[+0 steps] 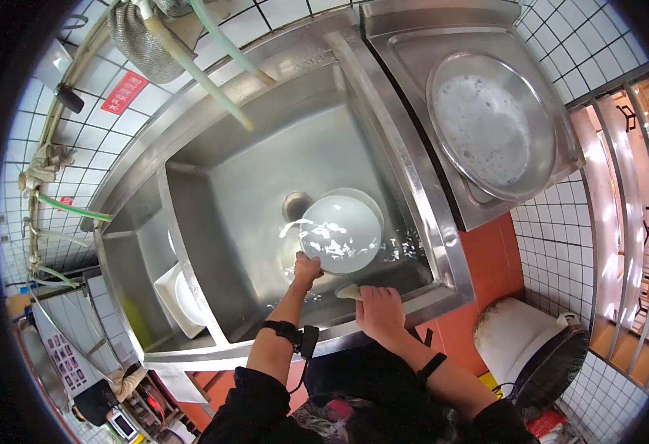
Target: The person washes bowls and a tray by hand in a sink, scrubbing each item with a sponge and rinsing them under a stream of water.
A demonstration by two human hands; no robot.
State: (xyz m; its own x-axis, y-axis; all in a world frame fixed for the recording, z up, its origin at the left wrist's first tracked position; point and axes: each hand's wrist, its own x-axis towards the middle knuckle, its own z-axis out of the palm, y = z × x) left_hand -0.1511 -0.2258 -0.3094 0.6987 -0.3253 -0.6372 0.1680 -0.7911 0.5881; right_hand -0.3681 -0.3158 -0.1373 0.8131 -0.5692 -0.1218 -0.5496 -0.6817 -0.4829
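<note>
My left hand (306,269) grips the near rim of a white plate (340,233), holding it tilted over the water in a large steel sink (265,177). The plate's face is wet and shiny. Just to the right, my right hand (380,311) is closed on a pale sponge (349,291) at the sink's front edge, a little below the plate. Both wrists wear black bands.
A round steel basin (487,126) of soapy water sits on the right counter. The smaller left sink compartment holds white dishes (180,300). Hoses (213,81) hang over the sink from the tiled wall. A white bucket (520,344) stands on the floor at the right.
</note>
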